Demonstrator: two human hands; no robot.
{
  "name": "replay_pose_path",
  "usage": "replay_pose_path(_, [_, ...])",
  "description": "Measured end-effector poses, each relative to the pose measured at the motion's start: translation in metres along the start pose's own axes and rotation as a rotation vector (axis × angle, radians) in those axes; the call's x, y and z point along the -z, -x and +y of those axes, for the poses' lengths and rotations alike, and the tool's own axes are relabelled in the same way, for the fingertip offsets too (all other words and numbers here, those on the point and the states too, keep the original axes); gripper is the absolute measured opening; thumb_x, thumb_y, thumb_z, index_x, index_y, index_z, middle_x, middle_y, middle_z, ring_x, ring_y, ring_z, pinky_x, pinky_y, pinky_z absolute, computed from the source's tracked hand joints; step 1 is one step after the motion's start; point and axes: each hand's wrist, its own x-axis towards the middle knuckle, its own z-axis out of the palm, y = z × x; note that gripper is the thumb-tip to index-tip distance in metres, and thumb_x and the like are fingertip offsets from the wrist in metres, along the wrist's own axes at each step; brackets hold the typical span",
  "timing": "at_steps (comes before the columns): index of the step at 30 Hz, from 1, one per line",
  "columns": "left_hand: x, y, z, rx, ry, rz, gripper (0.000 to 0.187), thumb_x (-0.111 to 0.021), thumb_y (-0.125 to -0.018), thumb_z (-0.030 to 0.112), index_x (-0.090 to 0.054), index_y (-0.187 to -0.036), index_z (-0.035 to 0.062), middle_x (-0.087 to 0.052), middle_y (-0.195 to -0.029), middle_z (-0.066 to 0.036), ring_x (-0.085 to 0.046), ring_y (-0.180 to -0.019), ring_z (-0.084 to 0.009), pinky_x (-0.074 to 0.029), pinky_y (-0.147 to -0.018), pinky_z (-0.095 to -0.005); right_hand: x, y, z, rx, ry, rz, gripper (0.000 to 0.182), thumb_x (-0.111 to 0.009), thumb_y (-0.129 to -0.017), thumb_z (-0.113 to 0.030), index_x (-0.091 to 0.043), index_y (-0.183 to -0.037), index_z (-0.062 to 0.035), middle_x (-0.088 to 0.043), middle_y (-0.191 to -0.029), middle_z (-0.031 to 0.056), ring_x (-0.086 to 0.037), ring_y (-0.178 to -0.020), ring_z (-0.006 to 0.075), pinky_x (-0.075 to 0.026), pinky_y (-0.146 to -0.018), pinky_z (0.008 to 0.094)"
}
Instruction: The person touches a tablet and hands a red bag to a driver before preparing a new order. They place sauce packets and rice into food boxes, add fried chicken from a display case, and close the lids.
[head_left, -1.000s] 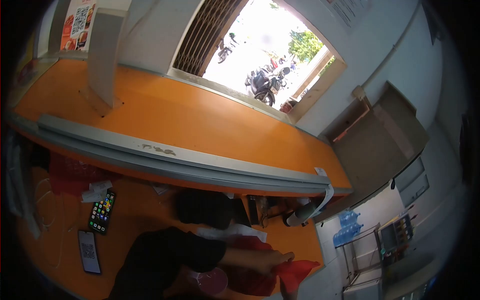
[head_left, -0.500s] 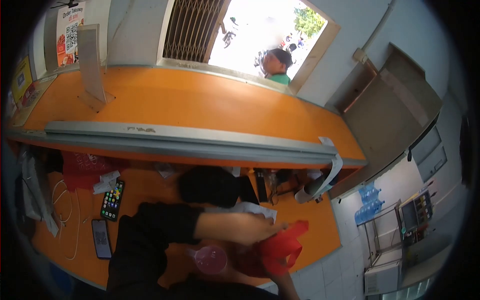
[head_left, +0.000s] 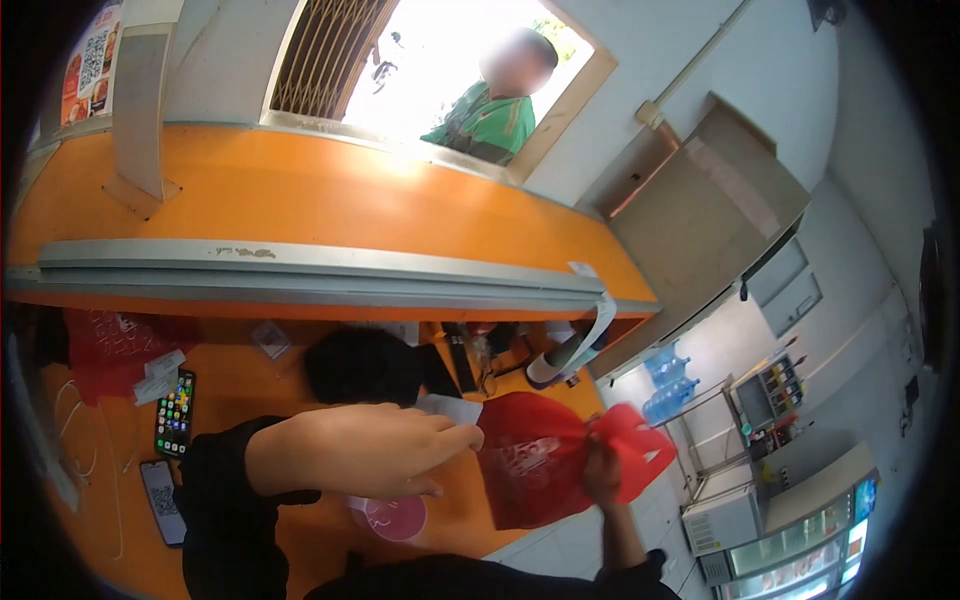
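Observation:
My right hand (head_left: 602,470) is closed around the gathered neck of a red plastic bag (head_left: 535,458) with white print, at the right end of the orange desk. The bag's handles flare out above the fist. My left hand (head_left: 400,445), in a black sleeve, reaches across the desk with its fingers apart and slightly bent, fingertips close to the bag's left side. Under the left hand stands a pink cup (head_left: 397,518), partly covered by it. A sheet of white paper (head_left: 450,408) shows behind the left fingers.
Two phones lie at the left, one with app icons (head_left: 174,412) and one with a code (head_left: 163,500). Beside them are a white cable and another red bag (head_left: 120,350). A black bundle (head_left: 365,367) sits under the orange counter (head_left: 380,210). A person in green (head_left: 500,110) stands outside the window.
The red bag has moved right and up, now showing its full printed side. My left hand has come away from it. The person outside has turned and stands taller in the window.

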Motion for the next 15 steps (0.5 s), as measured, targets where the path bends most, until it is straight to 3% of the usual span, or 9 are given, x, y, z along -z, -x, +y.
replay_pose_path(4, [0.008, -0.009, -0.014, -0.013, 0.157, -0.018, 0.078, -0.063, -0.085, 0.040, -0.021, -0.134, -0.0035, -0.044, -0.126, -0.027, -0.046, -0.119, -0.0362, -0.042, -0.094, -0.0412, 0.074, -0.118, -0.076, 0.337, -0.073, 0.139, 0.012, -0.044, -0.096, -0.015, -0.051, -0.093, -0.0055, -0.054, -0.087, 0.0055, -0.052, -0.080, 0.0159, -0.041, -0.074, 0.0293])
replay_pose_path(6, [0.005, -0.021, -0.016, -0.079, 0.199, 0.097, 0.089, -0.066, -0.083, 0.036, -0.004, -0.136, 0.0029, -0.042, -0.125, -0.026, -0.050, -0.113, -0.0350, -0.046, -0.090, -0.0380, 0.100, -0.174, -0.125, 0.257, -0.113, 0.276, 0.028, -0.040, -0.099, -0.029, -0.052, -0.094, -0.0048, -0.051, -0.086, 0.0037, -0.049, -0.083, 0.0141, -0.038, -0.079, 0.0266])
replay_pose_path(7, [0.003, -0.029, -0.019, -0.106, 0.222, 0.152, 0.096, -0.068, -0.082, 0.034, 0.005, -0.137, 0.0062, -0.042, -0.124, -0.025, -0.052, -0.110, -0.0345, -0.048, -0.089, -0.0364, 0.118, -0.208, -0.138, 0.272, -0.025, 0.299, 0.037, -0.040, -0.098, -0.038, -0.055, -0.096, -0.0035, -0.057, -0.090, 0.0059, -0.052, -0.087, 0.0146, -0.040, -0.082, 0.0277])
replay_pose_path(8, [-0.001, -0.050, -0.030, -0.254, 0.239, 0.251, 0.108, -0.073, -0.079, 0.031, 0.018, -0.133, 0.0078, -0.036, -0.128, -0.027, -0.050, -0.112, -0.0361, -0.047, -0.092, -0.0387, 0.133, -0.247, -0.138, 0.308, -0.052, 0.296, 0.045, -0.041, -0.096, -0.043, -0.058, -0.103, -0.0018, -0.062, -0.097, 0.0088, -0.055, -0.092, 0.0167, -0.041, -0.086, 0.0297])
replay_pose_path(9, [0.012, -0.050, -0.014, -0.157, 0.344, 0.233, 0.107, -0.071, -0.080, 0.032, 0.017, -0.134, 0.0055, -0.034, -0.130, -0.029, -0.048, -0.116, -0.0356, -0.045, -0.096, -0.0402, 0.144, -0.281, -0.148, 0.221, -0.018, 0.294, 0.050, -0.043, -0.094, -0.046, -0.059, -0.109, -0.0005, -0.064, -0.101, 0.0121, -0.057, -0.098, 0.0200, -0.040, -0.089, 0.0318])
replay_pose_path(11, [0.033, -0.059, -0.003, -0.113, 0.400, 0.358, 0.109, -0.067, -0.082, 0.037, 0.024, -0.134, 0.0065, -0.028, -0.136, -0.032, -0.043, -0.124, -0.0363, -0.044, -0.097, -0.0418, 0.134, -0.314, -0.181, 0.235, 0.084, 0.265, 0.053, -0.041, -0.094, -0.048, -0.059, -0.108, 0.0003, -0.063, -0.101, 0.0138, -0.057, -0.100, 0.0219, -0.040, -0.090, 0.0332])
replay_pose_path(13, [0.038, -0.071, -0.017, -0.227, 0.683, 0.572, 0.109, -0.069, -0.080, 0.040, 0.019, -0.137, 0.0099, -0.027, -0.137, -0.031, -0.042, -0.124, -0.0353, -0.045, -0.096, -0.0407, 0.105, -0.347, -0.186, 0.244, 0.117, 0.402, 0.057, -0.038, -0.093, -0.051, -0.059, -0.109, -0.0002, -0.062, -0.102, 0.0159, -0.057, -0.100, 0.0242, -0.039, -0.090, 0.0340])
replay_pose_path(15, [0.054, -0.060, -0.024, -0.279, 1.008, 0.724, 0.108, -0.071, -0.078, 0.040, 0.012, -0.140, 0.0100, -0.026, -0.138, -0.030, -0.043, -0.123, -0.0342, -0.045, -0.095, -0.0401, 0.074, -0.370, -0.191, 0.252, 0.129, 0.279, 0.056, -0.037, -0.093, -0.050, -0.058, -0.110, -0.0014, -0.062, -0.105, 0.0176, -0.057, -0.102, 0.0285, -0.040, -0.090, 0.0352])
